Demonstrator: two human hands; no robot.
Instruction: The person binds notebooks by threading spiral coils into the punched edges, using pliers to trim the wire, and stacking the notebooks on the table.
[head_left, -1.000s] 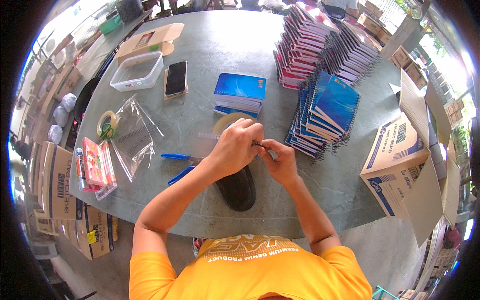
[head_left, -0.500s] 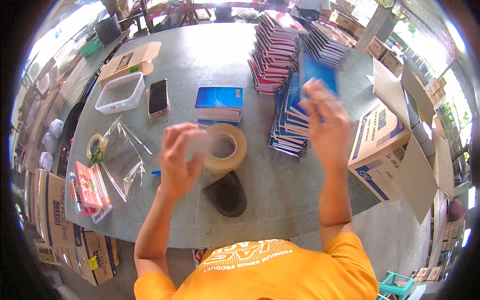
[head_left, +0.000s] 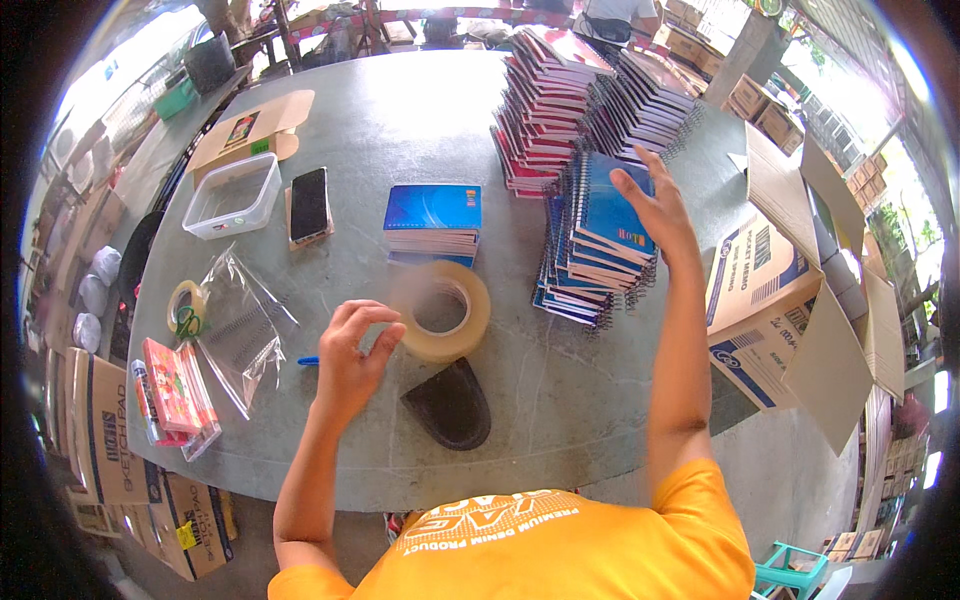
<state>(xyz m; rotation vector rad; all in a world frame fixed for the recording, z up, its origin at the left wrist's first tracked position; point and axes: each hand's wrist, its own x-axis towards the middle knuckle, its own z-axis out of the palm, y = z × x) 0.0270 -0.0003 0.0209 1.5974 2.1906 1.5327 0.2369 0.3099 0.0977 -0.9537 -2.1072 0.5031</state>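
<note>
1. Head view: the blue spiral notebooks (head_left: 603,205) lie in a leaning stack on the right half of the table (head_left: 580,400), their coils showing along the edges.
2. The right hand (head_left: 658,205) is at the top of this stack, thumb over the uppermost cover and fingers spread toward its right side; whether it grips that notebook I cannot tell.
3. Just left stands a squared pile of blue-covered pads (head_left: 433,207), its page edges facing near; any coil on it is not clear.
4. Near that pile lies a wide tape roll (head_left: 468,330), with the left hand (head_left: 358,355) just beside it on the left, fingers curled toward the thumb. A pale blur at the fingertips hides whether anything is pinched.
5. On the near side rests a dark rounded item (head_left: 452,405); a blue handle (head_left: 308,361) shows left of the left hand.
6. Judging progress, the work looks partway: the coiled books are bound, while the squared pile seems unfinished. The share left cannot be counted.
7. Farther out, red-edged notebooks (head_left: 548,115) and dark-coiled notebooks (head_left: 640,105) stand stacked at the far right; a carton (head_left: 760,290) with spread flaps sits at right.
</note>
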